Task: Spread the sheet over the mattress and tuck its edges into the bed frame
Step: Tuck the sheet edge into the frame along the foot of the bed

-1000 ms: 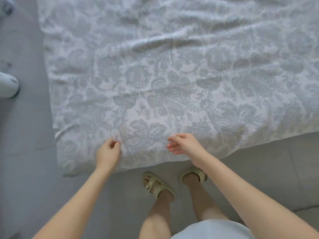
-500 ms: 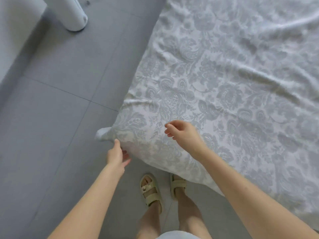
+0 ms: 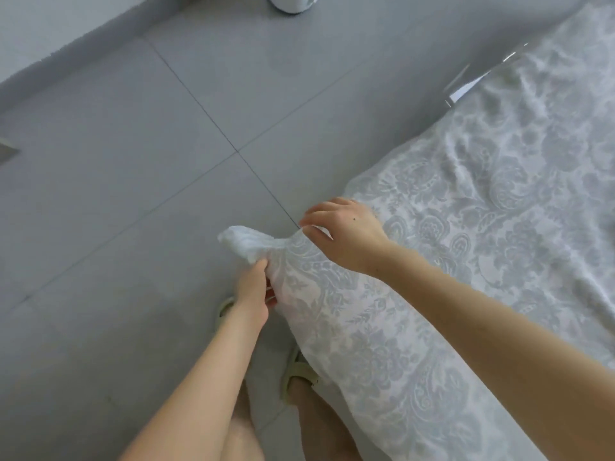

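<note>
Grey floor tiles [image 3: 133,161] lie left of the bunched corner [image 3: 246,242] of the sheet [image 3: 466,227], which spreads away to the right of it. Left grip [image 3: 256,287] pinches cloth just below that corner and right grip [image 3: 342,234] pinches just above, probably gathering slack for tucking

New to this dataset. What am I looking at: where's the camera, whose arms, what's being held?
No machine here: a person works with bare hands. The single picture comes from a wide-angle camera worn on their head, looking down, so both arms enter from the bottom. The patterned sheet lies spread at right; grey floor tiles fill the left. The left hand grips the sheet just below its bunched corner, and the right hand pinches the edge beside it. Sandalled feet stand below.
</note>
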